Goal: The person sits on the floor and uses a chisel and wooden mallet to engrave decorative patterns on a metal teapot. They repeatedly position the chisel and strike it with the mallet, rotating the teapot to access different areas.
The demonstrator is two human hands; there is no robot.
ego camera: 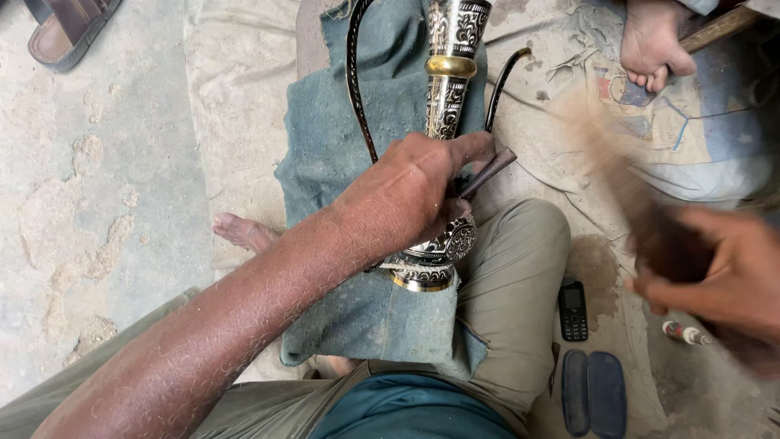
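The left hand (422, 191) grips a chisel-like tool (486, 173) against the engraved metal vase (445, 89), fingers hidden underneath. At right, the right hand (723, 272) closes its fingers on a motion-blurred wooden mallet (626, 191), its head indistinct.

Soft, even daylight is filling the scene, casting only faint shadows. Glare is glinting off the engraved silver-and-brass metal vessel (447, 89). The right hand (723, 272) and its dark wooden tool (626, 187) are smearing into motion blur (everything else is staying sharp).

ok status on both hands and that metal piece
Left hand pins chisel against engraved metal vase on lap. Right hand grips blurred mallet. Nothing blocking.
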